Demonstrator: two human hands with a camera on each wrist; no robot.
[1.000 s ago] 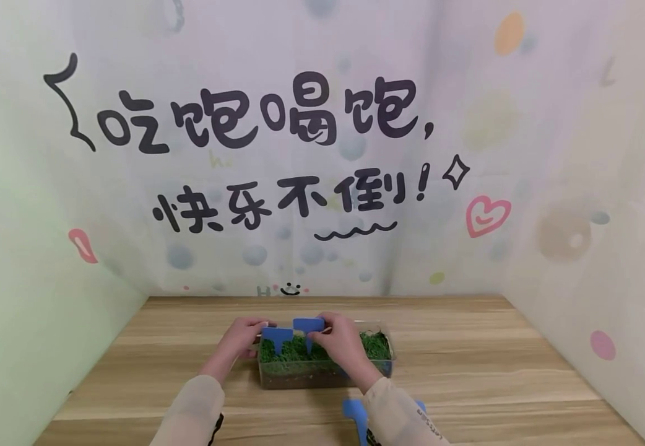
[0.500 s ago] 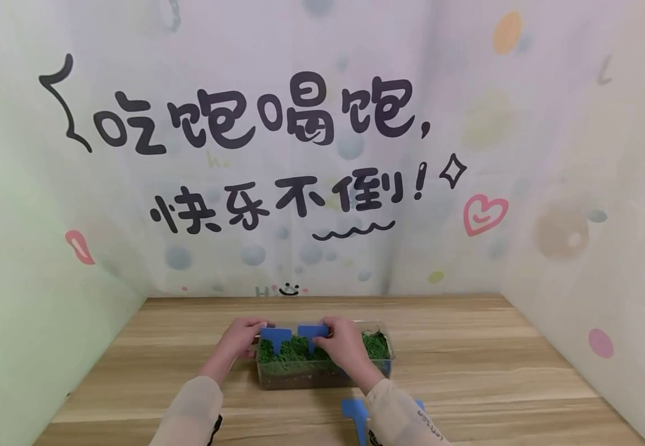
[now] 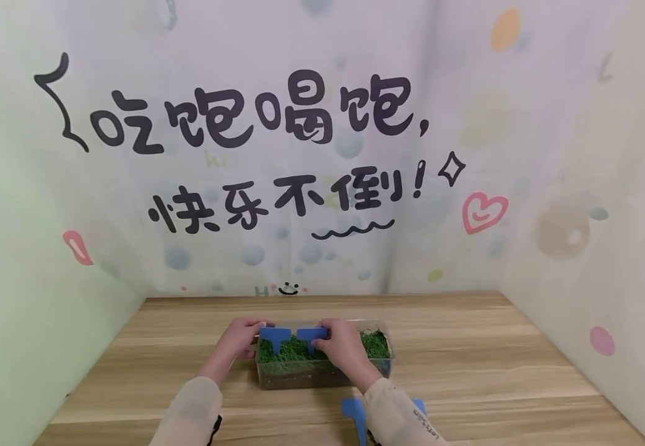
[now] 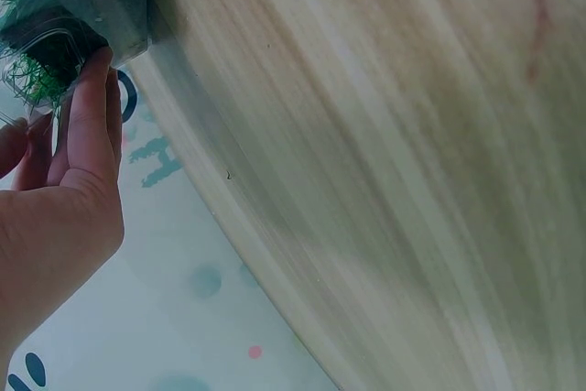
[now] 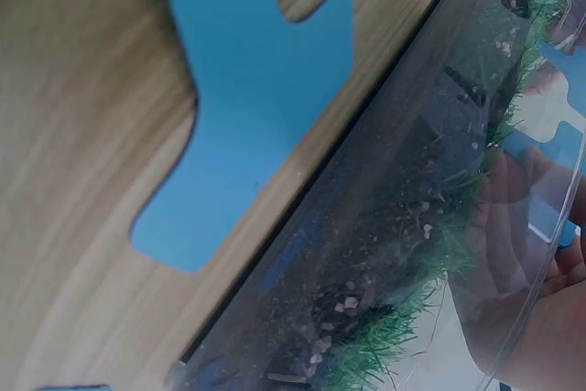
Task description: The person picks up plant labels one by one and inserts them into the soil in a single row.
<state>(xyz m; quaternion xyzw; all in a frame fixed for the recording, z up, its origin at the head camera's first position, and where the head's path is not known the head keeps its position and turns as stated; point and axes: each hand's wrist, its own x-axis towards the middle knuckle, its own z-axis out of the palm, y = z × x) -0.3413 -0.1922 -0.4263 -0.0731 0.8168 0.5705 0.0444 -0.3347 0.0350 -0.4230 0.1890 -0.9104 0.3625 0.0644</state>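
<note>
A clear plastic planter box [image 3: 300,376] of dark soil and green grass stands on the table. My left hand [image 3: 239,337] grips its left end, with fingers and thumb [image 4: 11,146] at the wall in the left wrist view. One blue T-shaped plant label [image 3: 275,336] stands upright in the grass near that end. Just right of it, my right hand [image 3: 346,348] pinches a second blue plant label [image 3: 307,335] by its top bar, the stem down in the grass. Through the clear wall, the right wrist view shows these right fingers [image 5: 499,217] behind the box.
Another blue plant label [image 3: 354,410] lies on the wooden table [image 3: 467,371] in front of the box, partly under the right forearm. More blue [image 3: 419,406] shows past the sleeve. A printed cloth wall [image 3: 322,260] rises behind the table.
My right hand has lowered the second plant label into the grass, so its top is now level with the first one. The left hand keeps its place on the box.
</note>
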